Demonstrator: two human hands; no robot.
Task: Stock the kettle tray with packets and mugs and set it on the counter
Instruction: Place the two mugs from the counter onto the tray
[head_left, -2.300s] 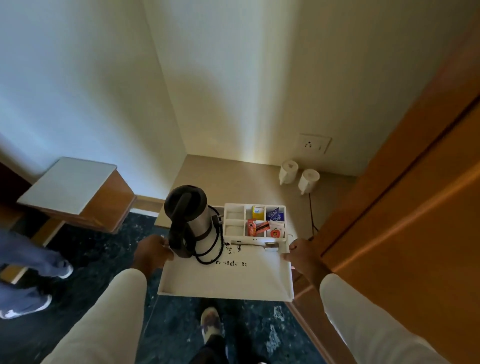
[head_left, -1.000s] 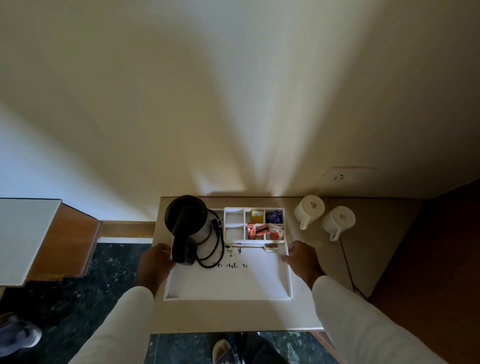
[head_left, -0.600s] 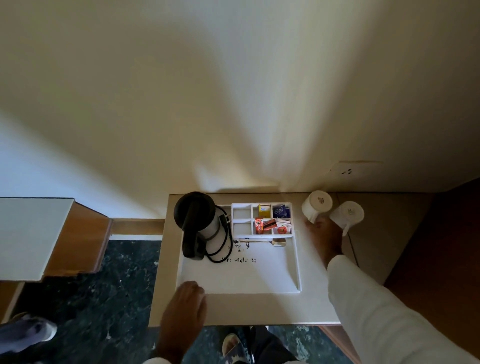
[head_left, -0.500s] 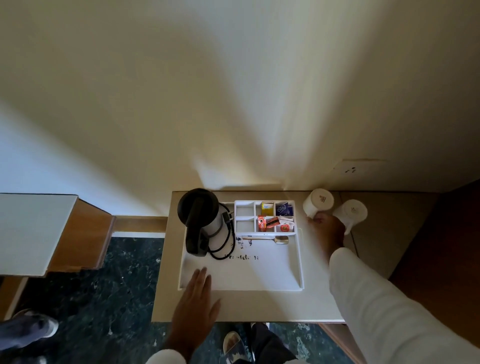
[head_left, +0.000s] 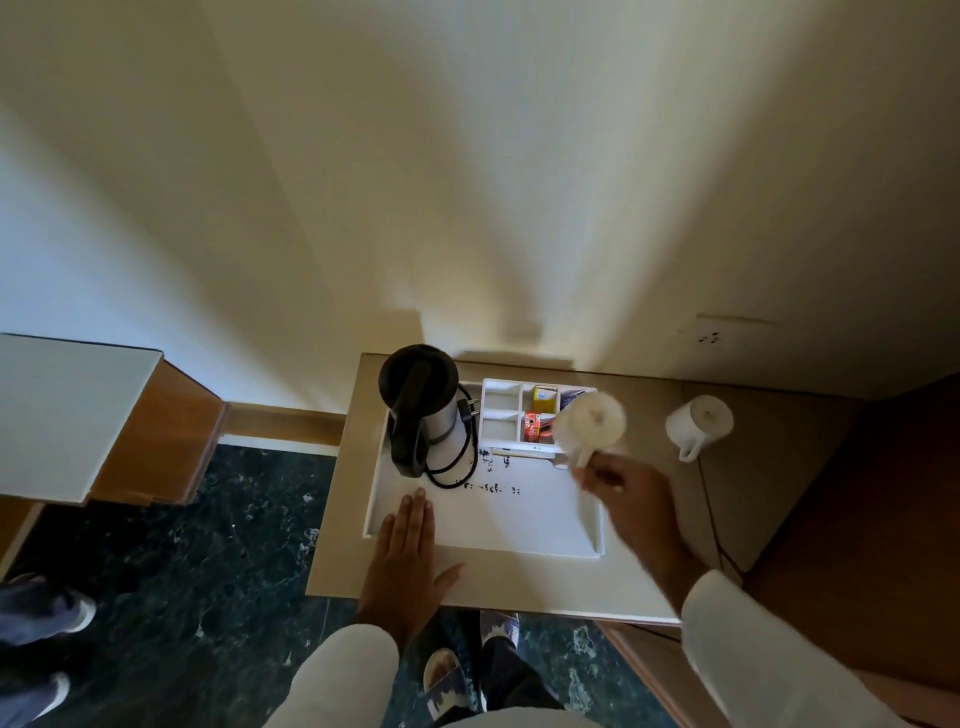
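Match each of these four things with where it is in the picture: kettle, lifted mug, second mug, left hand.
Things:
1. kettle
2. lifted mug
3. second mug
4. left hand

Places:
A. upside down on the counter, right of the tray
B. flat on the tray's near left corner
C. held by the right hand, above the tray
D. standing at the tray's far left

Pairs: 1-D, 2-C, 3-A, 4-B

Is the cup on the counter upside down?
Yes, upside down. The cup rests on the counter with its flat base facing up and no opening showing, handle pointing toward the person.
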